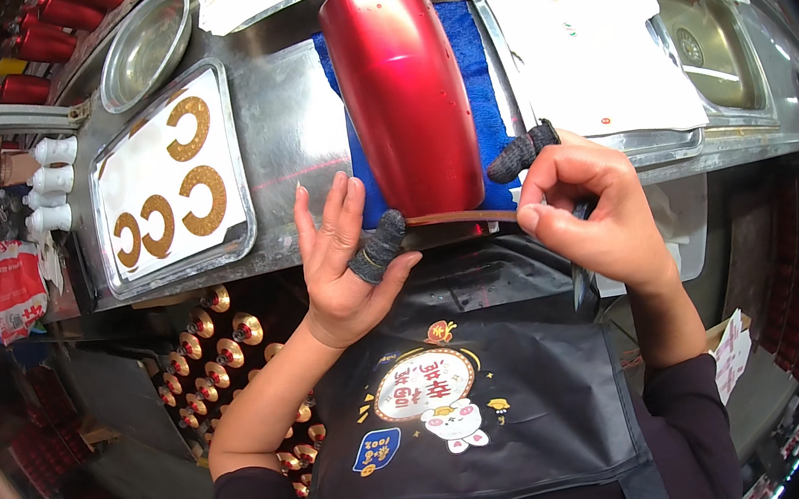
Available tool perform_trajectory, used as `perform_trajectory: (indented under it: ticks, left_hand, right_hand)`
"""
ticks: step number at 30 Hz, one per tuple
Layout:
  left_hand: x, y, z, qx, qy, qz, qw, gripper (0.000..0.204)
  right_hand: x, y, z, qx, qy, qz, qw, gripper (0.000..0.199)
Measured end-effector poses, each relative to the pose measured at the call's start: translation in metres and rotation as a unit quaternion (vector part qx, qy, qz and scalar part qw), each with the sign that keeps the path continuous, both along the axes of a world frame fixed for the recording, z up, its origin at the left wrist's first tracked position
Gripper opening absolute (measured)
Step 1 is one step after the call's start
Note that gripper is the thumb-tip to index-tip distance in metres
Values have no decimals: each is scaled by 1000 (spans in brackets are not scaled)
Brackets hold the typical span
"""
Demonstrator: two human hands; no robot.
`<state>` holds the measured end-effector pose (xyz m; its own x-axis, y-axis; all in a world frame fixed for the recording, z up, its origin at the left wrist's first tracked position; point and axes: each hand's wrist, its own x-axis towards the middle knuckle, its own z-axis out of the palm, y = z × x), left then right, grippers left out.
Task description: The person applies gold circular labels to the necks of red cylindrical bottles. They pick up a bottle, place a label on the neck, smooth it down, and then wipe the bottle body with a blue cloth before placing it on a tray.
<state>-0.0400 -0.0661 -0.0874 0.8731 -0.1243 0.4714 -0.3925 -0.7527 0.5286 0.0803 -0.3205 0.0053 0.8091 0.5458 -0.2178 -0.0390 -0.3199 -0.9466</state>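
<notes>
A glossy red bottle [410, 97] lies on a blue towel [483, 67], its neck pointing to the far side. Just in front of its near end, a thin brownish strip [461, 216] stretches between my hands. My right hand [596, 208] pinches the strip's right end between thumb and fingers. With fingers spread, my left hand [346, 267] touches the strip's left end with the tip of its index finger. Dark fabric sleeves cover one finger of each hand: the left finger sleeve [379, 248] and the right finger sleeve [521, 153].
To the left, a metal tray [238, 170] carries white paper with several gold C-shaped pieces [203, 201]. Behind it rests a metal bowl [146, 51]. White sheets [583, 33] and a sink [699, 33] are at right. Small white bottles [55, 181] stand far left. Gold-rimmed pieces [217, 374] sit below.
</notes>
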Motion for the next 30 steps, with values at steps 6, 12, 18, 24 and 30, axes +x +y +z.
perform_trajectory:
  ticks: [6,12,18,24,30]
  left_hand:
    - [8,1,6,33,-16,-16,999,39]
    - [18,-3,25,70,-33,-34,996,41]
    - [37,-21,41,135,-98,-14,986,29]
    - [47,-31,34,72,-71,32,994,48]
    - [19,-8,17,-41,-24,30,998,61]
  right_hand:
    - [7,-5,-16,-21,-10,5,1000,8]
    - [9,-4,-21,4,19,3,1000,7]
    - [10,2,-24,-3,60,-5,998,7]
    - [8,7,-26,-51,-10,15,999,9]
    - [5,6,-21,5,17,16,1000,9]
